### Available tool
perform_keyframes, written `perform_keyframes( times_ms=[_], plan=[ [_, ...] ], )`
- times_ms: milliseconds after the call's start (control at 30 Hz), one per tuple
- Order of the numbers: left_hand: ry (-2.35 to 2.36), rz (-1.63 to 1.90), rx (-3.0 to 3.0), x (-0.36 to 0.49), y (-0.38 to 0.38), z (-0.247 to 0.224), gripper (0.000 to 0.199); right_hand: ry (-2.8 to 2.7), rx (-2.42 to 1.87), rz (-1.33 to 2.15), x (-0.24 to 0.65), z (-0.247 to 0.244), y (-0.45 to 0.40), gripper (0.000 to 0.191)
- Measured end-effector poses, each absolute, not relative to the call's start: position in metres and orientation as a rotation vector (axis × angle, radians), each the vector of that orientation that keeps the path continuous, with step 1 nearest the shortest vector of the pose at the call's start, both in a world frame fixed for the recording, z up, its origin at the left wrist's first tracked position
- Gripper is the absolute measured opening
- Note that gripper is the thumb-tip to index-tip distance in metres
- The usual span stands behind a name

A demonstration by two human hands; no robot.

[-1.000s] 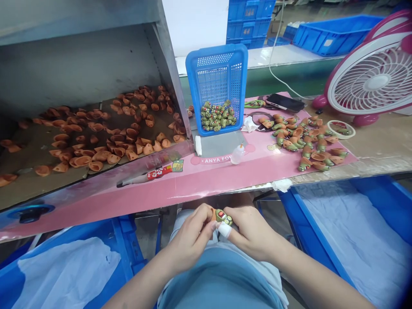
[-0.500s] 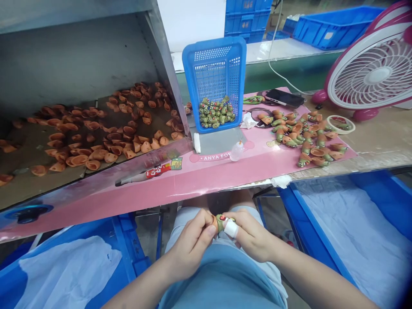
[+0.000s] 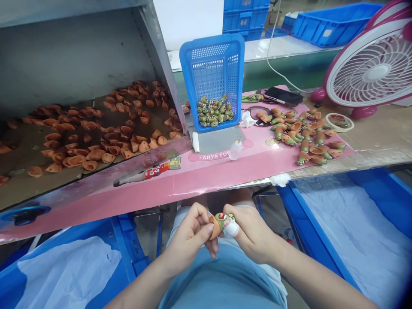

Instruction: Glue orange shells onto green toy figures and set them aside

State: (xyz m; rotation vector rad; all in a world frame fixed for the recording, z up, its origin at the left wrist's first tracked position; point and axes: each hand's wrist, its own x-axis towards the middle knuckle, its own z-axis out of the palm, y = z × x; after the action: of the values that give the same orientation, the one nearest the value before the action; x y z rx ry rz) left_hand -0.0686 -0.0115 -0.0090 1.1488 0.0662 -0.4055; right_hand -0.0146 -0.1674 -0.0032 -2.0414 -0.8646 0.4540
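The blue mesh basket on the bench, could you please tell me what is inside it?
Inside the blue mesh basket lies a heap of small green pieces, some showing red marks. Only the outermost ones show; whatever lies beneath them is covered.

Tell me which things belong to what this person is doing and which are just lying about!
Seem to belong:
green-and-orange piece, in the grip of the right hand, left hand at its orange end
orange pieces
green pieces in the blue basket
matching pieces on the pink mat

Probably just lying about:
fan
phone
crumpled tissue
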Motion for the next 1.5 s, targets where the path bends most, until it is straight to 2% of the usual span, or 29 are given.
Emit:
perform_keyframes(
  times_ms=[267, 467, 600, 700, 767, 933, 1100, 1300, 1500],
  plan=[
    [0.061, -0.449, 1.064, -0.071, -0.012, -0.007, 0.019, -0.947, -2.093, 0.479, -0.013, 0.006, -0.168, 0.03],
    [0.064, -0.497, 1.229, -0.077, -0.019, -0.001, 0.02, -1.06, -2.316, 0.146, -0.014, 0.007, -0.161, 0.034],
    [0.106, -0.347, 1.216, -0.076, -0.019, -0.003, 0.019, -1.07, -2.267, 0.027, -0.016, 0.009, -0.162, 0.044],
    [0.082, -0.33, 1.179, -0.074, -0.016, -0.005, 0.021, -1.121, -2.147, -0.014, -0.017, 0.01, -0.166, 0.068],
    [0.059, -0.365, 1.14, -0.074, -0.014, -0.005, 0.021, -1.157, -2.093, -0.056, -0.016, 0.01, -0.167, 0.075],
    [0.007, -0.386, 1.122, -0.076, -0.014, -0.004, 0.029, -1.158, -1.965, -0.109, -0.016, 0.01, -0.168, 0.069],
    [0.035, -0.408, 1.172, -0.077, -0.014, -0.006, 0.029, -1.17, -1.986, -0.111, -0.019, 0.014, -0.168, 0.066],
    [0.02, -0.359, 1.218, -0.078, -0.017, -0.002, 0.015, -1.162, -1.963, -0.174, -0.021, 0.013, -0.167, 0.068],
    [0.014, -0.503, 1.019, -0.073, -0.015, 0.003, 0.012, -1.209, -1.675, 0.195, -0.005, 0.022, -0.171, 0.043]
  ],
)
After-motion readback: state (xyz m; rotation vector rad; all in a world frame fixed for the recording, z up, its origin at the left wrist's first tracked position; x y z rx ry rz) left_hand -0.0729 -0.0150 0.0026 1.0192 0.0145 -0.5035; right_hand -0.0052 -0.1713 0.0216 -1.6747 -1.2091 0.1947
